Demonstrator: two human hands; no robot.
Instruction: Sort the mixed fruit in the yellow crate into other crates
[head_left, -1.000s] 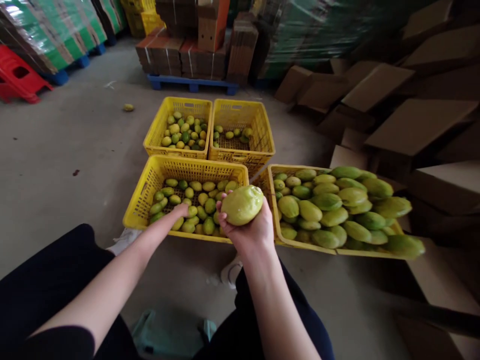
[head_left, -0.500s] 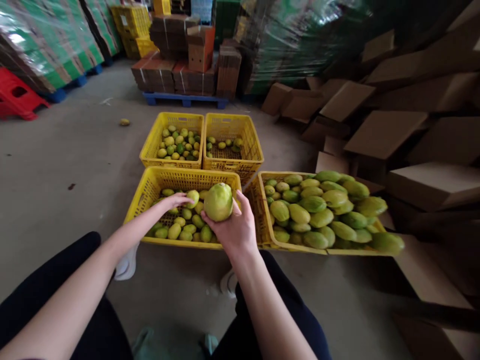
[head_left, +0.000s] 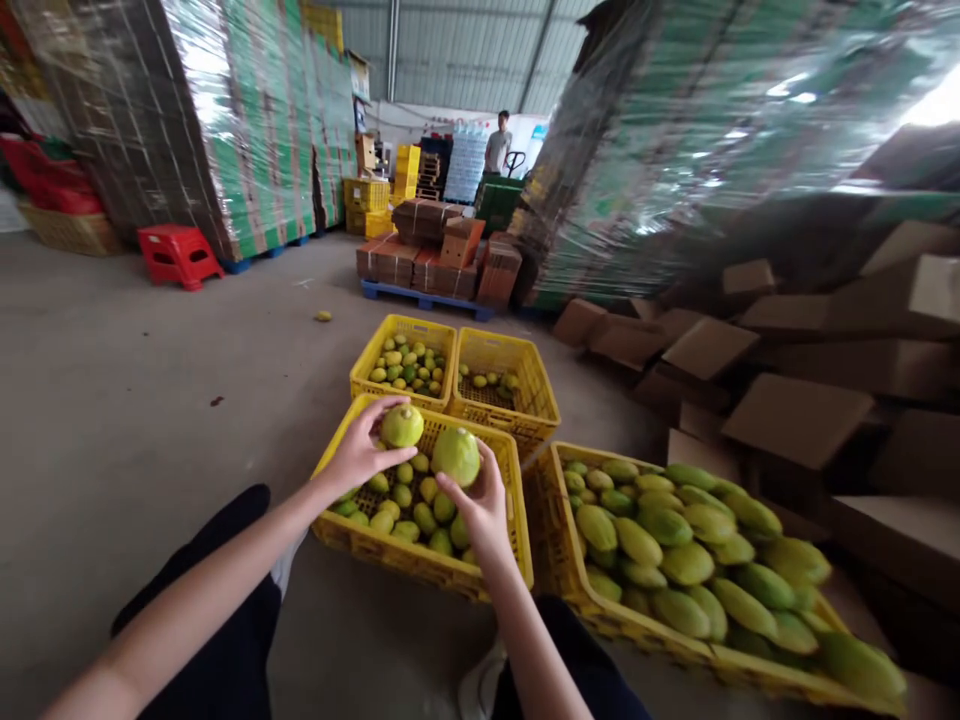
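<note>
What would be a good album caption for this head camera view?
Left hand and right hand each hold a green papaya above a yellow crate of smaller fruit.

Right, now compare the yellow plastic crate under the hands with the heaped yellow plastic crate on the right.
The crate under the hands holds small green-yellow fruits below its rim; the heaped crate has larger, longer green-yellow fruits rising above its rim. The first shows some slotted floor; the second's is hidden. Both are yellow, open-topped plastic.
</note>
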